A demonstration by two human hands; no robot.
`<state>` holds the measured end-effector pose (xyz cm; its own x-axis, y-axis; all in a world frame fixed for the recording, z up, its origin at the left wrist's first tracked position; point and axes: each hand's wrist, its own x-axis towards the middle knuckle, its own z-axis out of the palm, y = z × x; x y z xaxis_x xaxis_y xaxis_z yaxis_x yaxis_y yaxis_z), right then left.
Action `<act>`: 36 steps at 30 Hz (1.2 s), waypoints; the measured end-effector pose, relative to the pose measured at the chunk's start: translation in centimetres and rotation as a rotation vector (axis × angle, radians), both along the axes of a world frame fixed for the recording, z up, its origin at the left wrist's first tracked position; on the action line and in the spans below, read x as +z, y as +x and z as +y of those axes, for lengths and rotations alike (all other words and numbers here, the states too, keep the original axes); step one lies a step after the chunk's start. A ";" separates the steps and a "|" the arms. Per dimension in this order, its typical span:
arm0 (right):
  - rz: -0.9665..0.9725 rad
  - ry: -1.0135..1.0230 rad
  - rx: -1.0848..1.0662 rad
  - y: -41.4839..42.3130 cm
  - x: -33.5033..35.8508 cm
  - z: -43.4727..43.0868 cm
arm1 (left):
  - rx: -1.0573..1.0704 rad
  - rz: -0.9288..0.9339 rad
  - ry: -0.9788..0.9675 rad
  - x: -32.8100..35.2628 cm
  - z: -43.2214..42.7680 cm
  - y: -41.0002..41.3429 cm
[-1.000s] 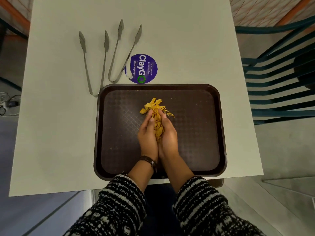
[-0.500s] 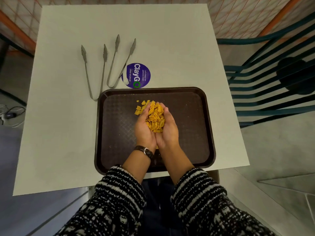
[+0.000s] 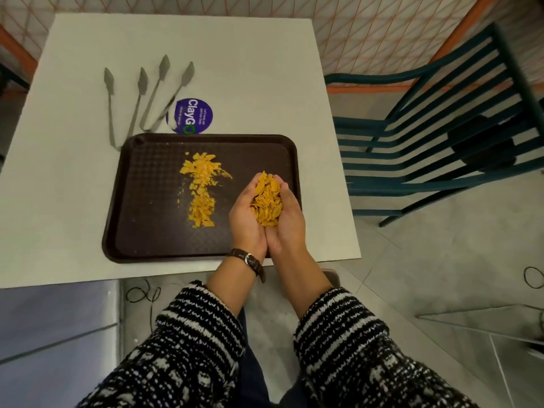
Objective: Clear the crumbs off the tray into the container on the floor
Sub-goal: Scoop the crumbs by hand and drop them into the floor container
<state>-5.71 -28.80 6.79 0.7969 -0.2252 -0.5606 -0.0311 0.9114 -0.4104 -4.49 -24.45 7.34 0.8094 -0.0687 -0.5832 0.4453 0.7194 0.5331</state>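
Observation:
A dark brown tray (image 3: 141, 201) lies on the white table (image 3: 73, 201). A strip of yellow crumbs (image 3: 201, 189) lies on the tray's middle. My left hand (image 3: 245, 222) and my right hand (image 3: 290, 222) are cupped together, palms up, above the tray's right part. They hold a heap of the yellow crumbs (image 3: 266, 201) between them. A watch sits on my left wrist. The container on the floor is mostly hidden; only a brown edge (image 3: 331, 275) shows under the table's near right corner, behind my right forearm.
Two metal tongs (image 3: 141, 98) lie on the table behind the tray's left end, next to a purple round sticker (image 3: 192, 114). A teal slatted chair (image 3: 441, 148) stands to the right of the table. Cables lie on the tiled floor.
My cupped hands have lifted with a heap of crumbs and shifted to the right side of the tray. A strip of crumbs now lies uncovered on the tray's middle.

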 end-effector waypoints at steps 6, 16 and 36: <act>0.042 -0.085 0.087 -8.9 -1.5 -7.0 | 0.093 0.041 -0.047 -1.4 -6.9 -9.4; 0.247 -0.076 0.083 -21.3 -7.5 -15.1 | 0.069 0.208 -0.039 -7.1 -14.6 -21.6; 0.801 -0.177 0.221 -21.0 -39.6 -20.4 | -0.225 0.643 0.264 -40.7 -17.1 -19.2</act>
<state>-26.69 -49.22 -32.83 0.2109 -0.2484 -0.9454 -0.5431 0.7744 -0.3246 -23.71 -41.59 -33.36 0.2841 0.0157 -0.9587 0.8507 0.4570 0.2596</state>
